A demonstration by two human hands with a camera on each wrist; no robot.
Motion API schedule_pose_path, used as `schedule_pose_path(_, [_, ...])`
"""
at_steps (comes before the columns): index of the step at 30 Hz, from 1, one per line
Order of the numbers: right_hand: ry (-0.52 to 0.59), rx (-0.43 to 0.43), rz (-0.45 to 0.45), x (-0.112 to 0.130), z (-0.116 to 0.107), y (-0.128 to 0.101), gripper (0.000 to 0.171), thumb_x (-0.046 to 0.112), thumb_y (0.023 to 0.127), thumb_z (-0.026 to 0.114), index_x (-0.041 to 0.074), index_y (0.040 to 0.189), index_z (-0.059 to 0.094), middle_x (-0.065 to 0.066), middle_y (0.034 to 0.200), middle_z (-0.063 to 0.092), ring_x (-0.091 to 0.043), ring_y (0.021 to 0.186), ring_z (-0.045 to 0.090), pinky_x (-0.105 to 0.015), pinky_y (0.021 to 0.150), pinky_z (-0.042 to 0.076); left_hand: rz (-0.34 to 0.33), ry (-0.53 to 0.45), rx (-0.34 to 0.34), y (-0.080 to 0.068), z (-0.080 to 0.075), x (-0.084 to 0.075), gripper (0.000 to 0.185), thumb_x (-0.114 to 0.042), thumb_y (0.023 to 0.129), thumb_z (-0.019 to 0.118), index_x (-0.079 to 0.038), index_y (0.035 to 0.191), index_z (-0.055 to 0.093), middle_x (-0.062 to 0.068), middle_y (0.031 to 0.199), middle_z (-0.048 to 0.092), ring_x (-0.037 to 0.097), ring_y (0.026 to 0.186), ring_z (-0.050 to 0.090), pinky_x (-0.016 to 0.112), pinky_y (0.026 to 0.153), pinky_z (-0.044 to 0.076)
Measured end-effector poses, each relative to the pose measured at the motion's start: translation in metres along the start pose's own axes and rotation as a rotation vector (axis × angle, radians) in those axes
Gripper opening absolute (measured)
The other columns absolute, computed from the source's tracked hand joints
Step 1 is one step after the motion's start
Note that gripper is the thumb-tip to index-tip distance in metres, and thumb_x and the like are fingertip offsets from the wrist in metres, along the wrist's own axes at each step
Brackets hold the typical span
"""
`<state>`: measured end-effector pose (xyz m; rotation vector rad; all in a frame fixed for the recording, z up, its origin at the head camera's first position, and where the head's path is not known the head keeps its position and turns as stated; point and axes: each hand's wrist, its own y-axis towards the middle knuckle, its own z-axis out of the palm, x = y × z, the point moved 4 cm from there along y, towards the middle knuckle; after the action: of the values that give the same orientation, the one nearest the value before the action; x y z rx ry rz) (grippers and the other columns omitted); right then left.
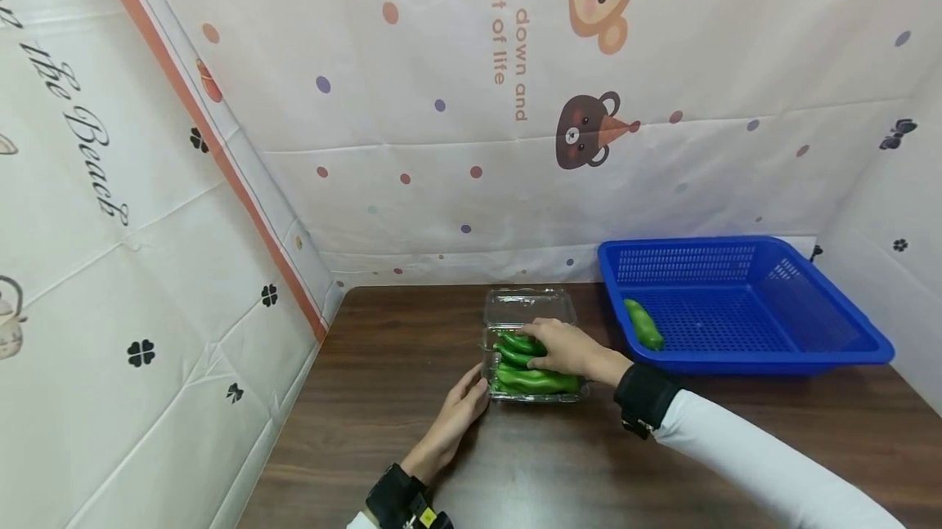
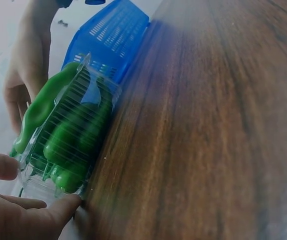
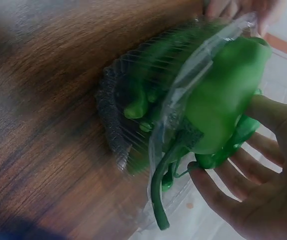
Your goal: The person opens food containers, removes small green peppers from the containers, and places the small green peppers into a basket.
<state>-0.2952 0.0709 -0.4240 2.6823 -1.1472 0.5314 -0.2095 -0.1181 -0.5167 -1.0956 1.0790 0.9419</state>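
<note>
A clear plastic clamshell box (image 1: 531,310) stands on the table with its lid raised at the back, and several green peppers (image 1: 536,382) fill it. My right hand (image 1: 562,347) reaches in from the right, its thumb and fingers about a glossy green pepper (image 3: 228,150). In the right wrist view, a larger pepper with a long dark stem (image 3: 159,200) lies along the box's rim. My left hand (image 1: 462,408) touches the left end of the box with its fingers extended. In the left wrist view, its thumb (image 2: 4,166) is at the rim and a fingertip lower down.
A blue perforated plastic basket (image 1: 736,361) stands to the right of the box, with one green pepper (image 1: 643,325) at its left side. Printed white sheets (image 1: 441,202) hang behind and beside the brown wooden table (image 1: 353,406).
</note>
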Motion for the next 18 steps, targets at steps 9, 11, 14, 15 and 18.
schedule_pose_path(9, [-0.082, -0.033, -0.009, 0.0037, 0.0021, 0.0007, 0.041, 0.019, 0.091, 0.078, 0.004, 0.128, 0.069, -0.014, 0.12, 0.071, -0.028, 0.1, 0.071, -0.039, 0.073, 0.062, -0.001, -0.004, -0.01, 0.0004, -0.0004, 0.0006, 0.062, -0.028, 0.112, 0.041, 0.0, 0.162, 0.018, 0.029, 0.168, 0.015, 0.042, 0.154, 0.024, 0.053, 0.128, 0.028])
schedule_pose_path(11, [-0.08, -0.043, 0.003, 0.0044, 0.0015, 0.0002, 0.045, 0.019, 0.091, 0.077, 0.003, 0.132, 0.067, -0.014, 0.117, 0.072, -0.025, 0.093, 0.071, -0.034, 0.066, 0.059, 0.0, 0.001, -0.01, 0.0003, -0.0001, 0.0003, 0.061, -0.027, 0.112, 0.041, 0.0, 0.162, 0.018, 0.03, 0.168, 0.015, 0.042, 0.154, 0.025, 0.054, 0.128, 0.028])
schedule_pose_path(14, [-0.052, -0.056, 0.037, 0.0048, 0.0014, -0.0004, 0.054, 0.018, 0.093, 0.075, 0.0, 0.141, 0.059, -0.01, 0.101, 0.073, -0.016, 0.074, 0.065, -0.025, 0.055, 0.048, -0.004, 0.009, -0.01, 0.0, 0.0005, 0.0003, 0.061, -0.027, 0.112, 0.04, -0.001, 0.163, 0.019, 0.03, 0.168, 0.014, 0.042, 0.154, 0.025, 0.055, 0.128, 0.028])
schedule_pose_path(15, [-0.036, -0.06, 0.05, 0.0044, 0.0017, -0.0003, 0.056, 0.018, 0.094, 0.073, -0.002, 0.143, 0.056, -0.008, 0.092, 0.071, -0.012, 0.066, 0.06, -0.022, 0.052, 0.043, -0.004, 0.011, -0.011, 0.0, 0.0006, 0.0005, 0.061, -0.027, 0.112, 0.04, -0.001, 0.163, 0.019, 0.03, 0.168, 0.014, 0.043, 0.154, 0.025, 0.055, 0.127, 0.028])
schedule_pose_path(18, [0.022, -0.069, 0.086, 0.0021, 0.0035, -0.0004, 0.059, 0.014, 0.097, 0.068, -0.008, 0.147, 0.048, -0.002, 0.071, 0.057, -0.007, 0.052, 0.043, -0.018, 0.045, 0.031, -0.005, 0.012, -0.013, -0.0001, 0.0009, 0.0009, 0.061, -0.028, 0.112, 0.041, -0.001, 0.163, 0.019, 0.03, 0.168, 0.015, 0.043, 0.154, 0.025, 0.055, 0.127, 0.028])
